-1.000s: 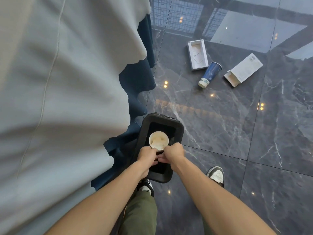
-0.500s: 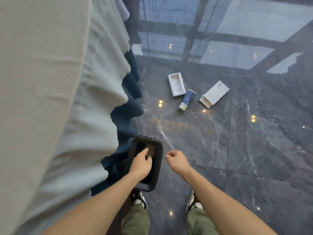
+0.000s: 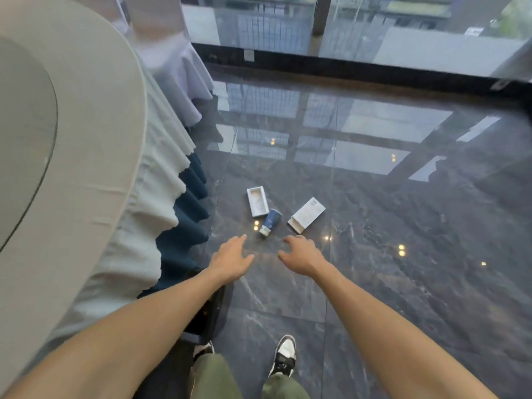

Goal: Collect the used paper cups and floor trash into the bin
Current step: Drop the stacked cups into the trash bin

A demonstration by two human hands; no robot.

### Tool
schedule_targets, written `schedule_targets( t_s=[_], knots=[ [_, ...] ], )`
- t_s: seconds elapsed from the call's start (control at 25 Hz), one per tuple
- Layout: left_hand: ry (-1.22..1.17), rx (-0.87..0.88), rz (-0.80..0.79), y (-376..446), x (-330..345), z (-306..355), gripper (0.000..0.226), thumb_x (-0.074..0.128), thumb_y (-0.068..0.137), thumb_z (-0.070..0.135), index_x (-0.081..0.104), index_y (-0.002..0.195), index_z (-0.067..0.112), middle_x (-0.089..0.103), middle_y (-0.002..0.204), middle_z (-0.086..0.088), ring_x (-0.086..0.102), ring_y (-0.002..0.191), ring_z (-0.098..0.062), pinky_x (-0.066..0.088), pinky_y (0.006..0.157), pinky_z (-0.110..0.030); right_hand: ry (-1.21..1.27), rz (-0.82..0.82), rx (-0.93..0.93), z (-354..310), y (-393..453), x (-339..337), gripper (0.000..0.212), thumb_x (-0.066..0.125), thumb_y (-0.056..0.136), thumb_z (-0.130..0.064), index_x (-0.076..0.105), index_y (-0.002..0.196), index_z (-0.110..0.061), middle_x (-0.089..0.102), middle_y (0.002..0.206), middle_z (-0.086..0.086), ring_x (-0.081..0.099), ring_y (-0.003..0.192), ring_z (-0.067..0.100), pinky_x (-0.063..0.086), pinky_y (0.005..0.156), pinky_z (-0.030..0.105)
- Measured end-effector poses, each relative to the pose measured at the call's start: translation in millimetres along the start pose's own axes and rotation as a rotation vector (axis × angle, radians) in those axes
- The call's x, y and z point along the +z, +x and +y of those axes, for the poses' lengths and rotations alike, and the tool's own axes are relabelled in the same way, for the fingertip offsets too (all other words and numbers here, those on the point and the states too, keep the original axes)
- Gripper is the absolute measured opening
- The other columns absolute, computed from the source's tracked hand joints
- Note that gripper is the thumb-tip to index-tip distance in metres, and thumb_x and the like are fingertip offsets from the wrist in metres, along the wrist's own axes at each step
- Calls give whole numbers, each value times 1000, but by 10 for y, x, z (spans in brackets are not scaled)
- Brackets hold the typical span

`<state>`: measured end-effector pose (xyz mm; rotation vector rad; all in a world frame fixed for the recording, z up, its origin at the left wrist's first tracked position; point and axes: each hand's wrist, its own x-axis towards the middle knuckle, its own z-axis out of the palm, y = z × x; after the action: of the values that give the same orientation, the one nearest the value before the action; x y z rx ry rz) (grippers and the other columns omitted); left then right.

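A blue paper cup (image 3: 270, 222) lies on its side on the dark marble floor ahead of me. Left of it is an open white box tray (image 3: 257, 201), and to its right a white carton (image 3: 307, 215) lies flat. My left hand (image 3: 231, 260) and my right hand (image 3: 302, 257) are stretched out in front of me above the floor, short of the cup, both empty with fingers spread. The black bin (image 3: 209, 312) stands on the floor beneath my left forearm, mostly hidden by it.
A round table with a pale cloth (image 3: 86, 197) and dark blue skirt (image 3: 187, 226) fills the left side. A white-covered chair (image 3: 172, 61) stands beyond it. Glass walls (image 3: 374, 30) close off the far end. My shoes (image 3: 283, 355) are on the floor below.
Both hands have let go of the bin and lifted forward toward the cup and boxes. The view has tilted up, so the bin now sits under my left forearm.
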<state>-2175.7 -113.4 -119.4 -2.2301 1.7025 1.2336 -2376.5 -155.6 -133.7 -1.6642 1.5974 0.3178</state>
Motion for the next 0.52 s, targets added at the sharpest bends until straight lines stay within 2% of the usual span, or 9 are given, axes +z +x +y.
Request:
schedule_targets(
  t_s=[0.16, 0.32, 0.52],
  knots=[
    [40, 81, 87, 57, -227, 609, 72, 55, 100, 46, 29, 162, 20, 33, 167, -7, 32, 154, -26, 31, 121, -45, -64, 144, -62, 141, -34, -626, 51, 52, 92, -43, 51, 138, -23, 49, 138, 10, 41, 135, 37, 41, 107, 50],
    [65, 124, 149, 296, -475, 984, 69, 53, 101, 45, 31, 161, 19, 37, 165, -7, 36, 151, -27, 34, 116, -43, -142, 197, -89, 227, 164, -1042, 60, 52, 96, -45, 39, 150, -24, 32, 159, 12, 28, 147, 37, 32, 115, 52],
    [16, 100, 101, 892, -662, 1074, 66, 54, 101, 41, 34, 159, 17, 42, 159, -7, 39, 148, -27, 34, 114, -43, -138, 184, -12, 307, 692, -1376, 59, 51, 94, -48, 42, 147, -23, 40, 152, 12, 33, 144, 37, 36, 112, 50]
  ],
)
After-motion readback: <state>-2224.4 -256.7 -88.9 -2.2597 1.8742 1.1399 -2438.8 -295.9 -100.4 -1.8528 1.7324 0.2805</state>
